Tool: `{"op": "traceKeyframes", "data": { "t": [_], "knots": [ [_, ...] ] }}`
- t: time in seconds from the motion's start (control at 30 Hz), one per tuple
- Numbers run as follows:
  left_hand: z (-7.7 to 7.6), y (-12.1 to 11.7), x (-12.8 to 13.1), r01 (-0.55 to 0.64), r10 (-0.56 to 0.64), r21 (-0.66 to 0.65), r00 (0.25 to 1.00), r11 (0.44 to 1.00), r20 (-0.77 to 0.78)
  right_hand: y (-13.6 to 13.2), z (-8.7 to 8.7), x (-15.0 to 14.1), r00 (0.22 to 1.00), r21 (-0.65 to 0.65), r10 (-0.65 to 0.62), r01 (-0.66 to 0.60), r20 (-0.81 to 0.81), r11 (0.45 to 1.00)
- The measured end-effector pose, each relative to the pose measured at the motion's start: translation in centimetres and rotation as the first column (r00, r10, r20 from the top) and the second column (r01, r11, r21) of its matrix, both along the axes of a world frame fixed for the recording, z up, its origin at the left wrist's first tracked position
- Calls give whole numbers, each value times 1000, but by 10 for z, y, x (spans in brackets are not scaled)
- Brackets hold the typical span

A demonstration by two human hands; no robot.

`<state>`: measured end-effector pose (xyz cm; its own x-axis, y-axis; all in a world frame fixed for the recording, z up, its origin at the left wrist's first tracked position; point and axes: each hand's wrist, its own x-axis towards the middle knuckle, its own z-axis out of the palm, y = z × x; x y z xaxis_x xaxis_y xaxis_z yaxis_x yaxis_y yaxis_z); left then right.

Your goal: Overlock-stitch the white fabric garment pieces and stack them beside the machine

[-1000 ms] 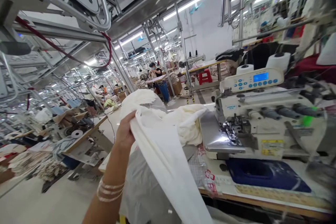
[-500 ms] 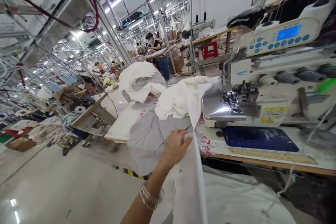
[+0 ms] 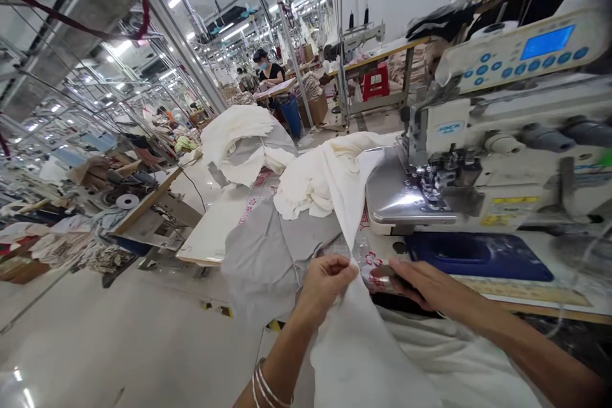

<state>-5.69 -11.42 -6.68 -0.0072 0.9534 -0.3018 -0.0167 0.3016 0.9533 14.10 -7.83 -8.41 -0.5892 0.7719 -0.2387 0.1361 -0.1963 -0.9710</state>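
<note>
My left hand (image 3: 326,282) pinches a strip of white fabric (image 3: 348,197) that runs from a crumpled cream pile beside the sewing machine (image 3: 482,140) down toward my lap. My right hand (image 3: 421,285) reaches in from the right at the table's front edge. Its fingers are closed on a small dark object close to the same strip. I cannot make out what that object is. More white cloth (image 3: 430,363) lies below both hands.
A grey cloth (image 3: 268,255) drapes over the white table (image 3: 210,236). Another white and grey heap (image 3: 243,140) sits farther back. A blue mat (image 3: 473,258) lies under the machine. Cluttered workstations line the left aisle, and a person (image 3: 268,70) works at a far table.
My left hand dropped from chest height to the table edge, drawing the white strip down. My right hand has come into view beside it. The view tilted downward.
</note>
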Motion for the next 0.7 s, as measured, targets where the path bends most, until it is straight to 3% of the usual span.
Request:
{"op": "traceKeyframes", "data": {
  "t": [0.1,0.33,0.4,0.57,0.63,0.7],
  "knots": [
    [5,-8,0,-23,23,18,1000,1000,-9,23,-3,-14,996,-89,79,-82,-34,993],
    [3,-8,-2,83,-81,28,996,996,-44,25,6,-34,985,-64,141,-147,-97,987],
    [5,-9,1,79,-76,55,996,995,-53,23,8,-34,991,-36,96,-100,-98,994],
    [15,-15,12,-105,108,202,994,974,-5,-6,5,-36,995,75,-44,51,-91,996],
    [18,-21,16,-85,72,200,995,976,71,-25,4,-29,992,114,-102,111,-78,987],
    [19,-29,14,53,-71,134,989,990,129,-44,2,-11,967,165,-251,256,-52,952]
  ]
}}
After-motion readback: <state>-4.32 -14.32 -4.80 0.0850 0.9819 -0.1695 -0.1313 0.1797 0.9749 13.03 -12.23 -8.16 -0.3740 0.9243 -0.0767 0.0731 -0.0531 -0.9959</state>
